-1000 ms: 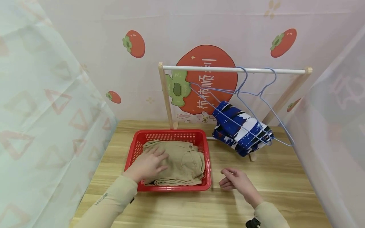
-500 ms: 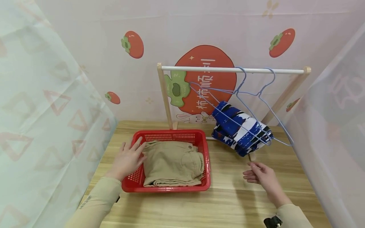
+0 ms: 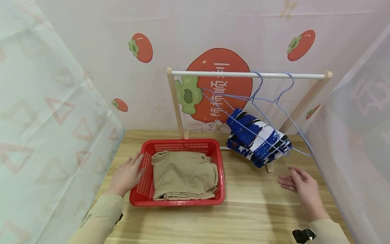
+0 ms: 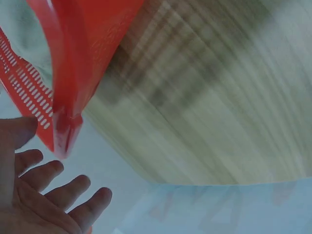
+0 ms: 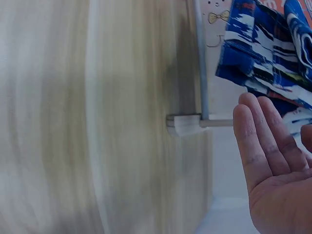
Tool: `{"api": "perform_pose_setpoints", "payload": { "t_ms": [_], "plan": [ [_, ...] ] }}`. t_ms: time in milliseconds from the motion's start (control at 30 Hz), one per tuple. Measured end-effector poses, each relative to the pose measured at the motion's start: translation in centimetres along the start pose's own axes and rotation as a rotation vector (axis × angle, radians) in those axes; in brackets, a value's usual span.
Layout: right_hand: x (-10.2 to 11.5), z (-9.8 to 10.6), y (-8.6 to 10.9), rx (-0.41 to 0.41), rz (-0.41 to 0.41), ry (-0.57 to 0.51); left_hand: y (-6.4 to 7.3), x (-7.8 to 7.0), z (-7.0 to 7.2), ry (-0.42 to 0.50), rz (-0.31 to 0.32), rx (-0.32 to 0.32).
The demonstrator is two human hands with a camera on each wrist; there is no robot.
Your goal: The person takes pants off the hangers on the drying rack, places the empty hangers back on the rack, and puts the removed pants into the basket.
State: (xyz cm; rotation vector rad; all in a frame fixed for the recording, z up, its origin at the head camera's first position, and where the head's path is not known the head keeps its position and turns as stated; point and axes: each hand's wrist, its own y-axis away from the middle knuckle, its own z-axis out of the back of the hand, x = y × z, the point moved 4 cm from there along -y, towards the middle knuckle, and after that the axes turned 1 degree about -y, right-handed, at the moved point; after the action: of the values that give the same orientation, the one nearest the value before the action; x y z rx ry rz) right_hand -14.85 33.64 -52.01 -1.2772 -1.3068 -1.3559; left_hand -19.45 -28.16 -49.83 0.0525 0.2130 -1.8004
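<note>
A: How does the folded khaki garment [image 3: 182, 176] lie?

B: Flat inside the red basket [image 3: 184, 203], on the left half of the desk [image 3: 195, 223]. The long axes of both run left to right, roughly along the desk's far edge. The garment sits closer to the basket's right wall, its button toward the far right corner.

A: And the left hand [image 3: 126, 173]?

B: It is at the basket's left rim, between basket and the desk's left edge, fingers spread and relaxed, gripping nothing. Whether the skin touches the rim, one cannot tell.

A: What about the right hand [image 3: 303, 189]?

B: Near the desk's right edge, fingers extended together, its grasp slack. The left-wrist and right-wrist views show both palms uncurled.

A: What is nearest to it?

B: The rack's wooden foot [image 3: 269, 167] and, above that, a blue patterned garment [image 3: 257, 145] among the blue hangers [image 3: 257, 91], hooked over the white rail [image 3: 195, 73]. That garment's long axis slants, its upper end pointing toward the desk's far left corner, its lower end toward the right edge.
</note>
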Motion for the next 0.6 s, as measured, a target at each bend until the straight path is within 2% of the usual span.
{"api": "perform_pose_setpoints", "payload": {
  "t_ms": [100,267,467,600],
  "plan": [
    [0.9,0.9,0.0,-0.054,0.072,-0.117,0.2,0.7,-0.5,0.075,0.071,0.035],
    [2.8,2.2,-0.1,-0.167,0.173,-0.284,0.3,2.0,-1.6,0.265,0.210,0.148],
    [4.5,3.2,-0.5,-0.281,0.206,-0.358,0.3,3.2,-2.6,0.593,0.373,0.215],
    [5.7,3.3,-0.8,-0.349,0.225,-0.343,0.5,3.8,-3.1,0.778,0.454,0.239]
  ]
}}
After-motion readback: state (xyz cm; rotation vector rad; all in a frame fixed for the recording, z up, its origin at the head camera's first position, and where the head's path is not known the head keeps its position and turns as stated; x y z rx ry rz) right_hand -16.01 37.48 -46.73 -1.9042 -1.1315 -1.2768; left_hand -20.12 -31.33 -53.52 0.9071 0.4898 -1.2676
